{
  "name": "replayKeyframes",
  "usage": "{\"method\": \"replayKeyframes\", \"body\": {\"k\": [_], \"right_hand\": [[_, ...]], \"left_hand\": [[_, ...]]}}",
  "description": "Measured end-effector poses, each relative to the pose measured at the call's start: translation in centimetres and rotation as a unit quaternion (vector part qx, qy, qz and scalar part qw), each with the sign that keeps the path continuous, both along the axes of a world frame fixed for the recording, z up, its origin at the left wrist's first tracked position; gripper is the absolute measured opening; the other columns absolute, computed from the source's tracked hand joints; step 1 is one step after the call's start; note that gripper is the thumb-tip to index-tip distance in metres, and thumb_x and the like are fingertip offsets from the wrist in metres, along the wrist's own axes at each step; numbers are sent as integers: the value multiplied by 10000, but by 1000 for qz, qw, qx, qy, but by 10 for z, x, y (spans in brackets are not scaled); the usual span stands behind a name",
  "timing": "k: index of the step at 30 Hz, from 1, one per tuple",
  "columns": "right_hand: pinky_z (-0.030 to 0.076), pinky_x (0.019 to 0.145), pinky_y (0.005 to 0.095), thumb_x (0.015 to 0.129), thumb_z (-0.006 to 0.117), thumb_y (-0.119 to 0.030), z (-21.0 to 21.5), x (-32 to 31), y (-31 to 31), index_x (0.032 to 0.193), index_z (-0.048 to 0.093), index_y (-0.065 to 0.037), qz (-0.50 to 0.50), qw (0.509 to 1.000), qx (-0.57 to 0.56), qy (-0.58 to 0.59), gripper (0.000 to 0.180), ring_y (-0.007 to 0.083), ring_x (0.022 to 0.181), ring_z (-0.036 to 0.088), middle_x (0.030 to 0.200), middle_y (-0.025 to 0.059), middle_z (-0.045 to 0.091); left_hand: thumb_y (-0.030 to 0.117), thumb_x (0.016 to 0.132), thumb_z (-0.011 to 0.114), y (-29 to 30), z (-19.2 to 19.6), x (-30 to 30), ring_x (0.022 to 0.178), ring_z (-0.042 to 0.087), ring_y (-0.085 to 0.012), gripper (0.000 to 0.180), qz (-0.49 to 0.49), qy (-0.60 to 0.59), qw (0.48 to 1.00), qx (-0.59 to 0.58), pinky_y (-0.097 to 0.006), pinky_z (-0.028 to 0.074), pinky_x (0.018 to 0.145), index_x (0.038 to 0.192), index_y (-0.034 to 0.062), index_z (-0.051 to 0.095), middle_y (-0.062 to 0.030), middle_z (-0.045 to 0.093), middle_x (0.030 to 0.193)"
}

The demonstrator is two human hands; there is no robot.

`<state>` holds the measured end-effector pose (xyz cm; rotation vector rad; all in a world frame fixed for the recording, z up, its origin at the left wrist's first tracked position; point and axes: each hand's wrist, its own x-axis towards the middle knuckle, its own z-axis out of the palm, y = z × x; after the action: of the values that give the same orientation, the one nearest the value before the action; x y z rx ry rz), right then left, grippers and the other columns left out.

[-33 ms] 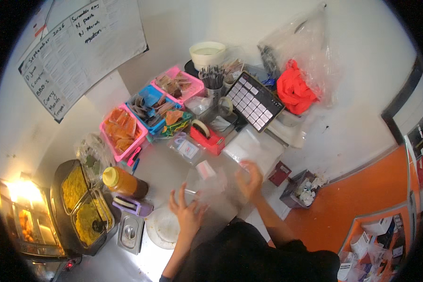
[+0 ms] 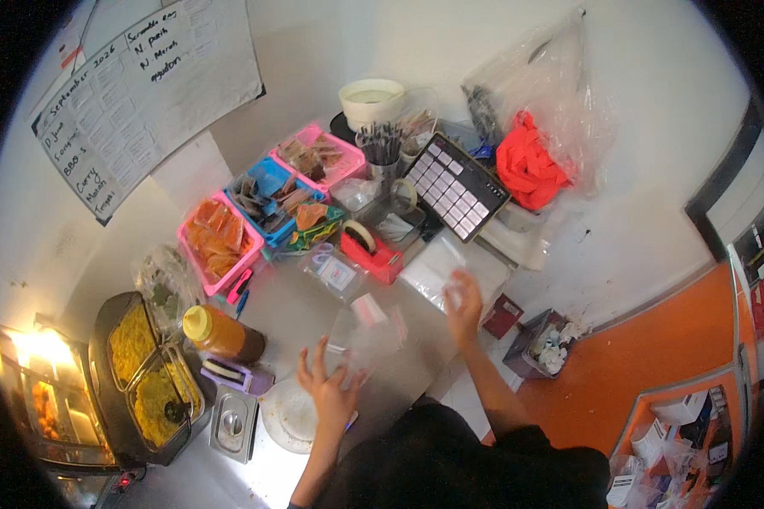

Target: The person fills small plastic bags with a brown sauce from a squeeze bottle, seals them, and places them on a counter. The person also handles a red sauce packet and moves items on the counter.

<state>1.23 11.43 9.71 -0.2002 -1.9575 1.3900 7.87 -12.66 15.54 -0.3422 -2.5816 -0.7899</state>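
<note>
Seen from the head camera, a person in a dark top stands at a grey steel counter crowded with supplies, both bare hands raised over a clear, thin plastic bag that lies or hangs just above the counter's near middle. The left hand is spread wide, fingers splayed, its fingertips at the bag's lower left edge; whether it grips the film or merely touches it cannot be told. The right hand is lifted at the bag's right side with fingers loosely curled, and it seems to pinch a bit of clear film, though the blur leaves that unsure. Just beyond the bag sits a red tape dispenser, with a stack of flat clear plastic sleeves to its right and a dark tablet with a grid of white tiles propped behind. Further back stand two pink plastic trays of sachets and a blue plastic tray between them, a white round tub and a red cloth inside a large clear bag. To the person's left stand an amber squeeze bottle with a yellow cap, a black warmer with two pans of yellow food, a small steel lidded container and a white round plate, near the left hand. A white handwritten chart hangs on the wall.
</note>
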Motion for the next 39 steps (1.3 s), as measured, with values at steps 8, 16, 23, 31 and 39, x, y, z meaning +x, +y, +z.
{"method": "replayKeyframes", "body": {"k": [8,16,23,31,39], "right_hand": [[426,694,230,765,545,-88,-69,-146,108,1030,472,29,-208,967,-120,88,298,152,775,549,878,130,570],[366,700,314,597,709,-128,-60,-173,87,1065,356,17,-385,919,-38,73,604,197,777,447,883,111,455],[226,900,413,605,689,-212,-13,-81,-6,1161,259,22,21,992,39,115,741,284,1023,327,1103,137,345],[151,880,529,557,659,-311,31,15,-89,1199,357,-103,528,775,331,-103,740,264,1147,285,1190,60,365],[333,853,343,560,688,-185,59,18,-107,1171,382,-54,527,802,277,-53,695,261,991,429,1083,119,447]], "left_hand": [[96,586,660,-42,-18,-6,962,434,-286,379,86,-60,989,104,-368,334,828,952,57,567,-111,502,1008],[61,573,675,-43,-14,-2,936,454,-264,431,152,-79,977,124,-356,359,812,985,36,550,-122,488,997],[78,527,705,-17,-7,-16,995,414,-264,459,110,-94,982,123,-354,343,830,966,45,575,-107,443,1074],[165,492,717,2,0,-21,1003,393,-288,372,-50,-159,986,8,-412,298,839,845,100,621,-92,458,1049],[152,543,704,-23,0,-7,1013,373,-297,307,-34,-129,981,144,-414,294,847,820,94,587,-127,434,1033]]}}
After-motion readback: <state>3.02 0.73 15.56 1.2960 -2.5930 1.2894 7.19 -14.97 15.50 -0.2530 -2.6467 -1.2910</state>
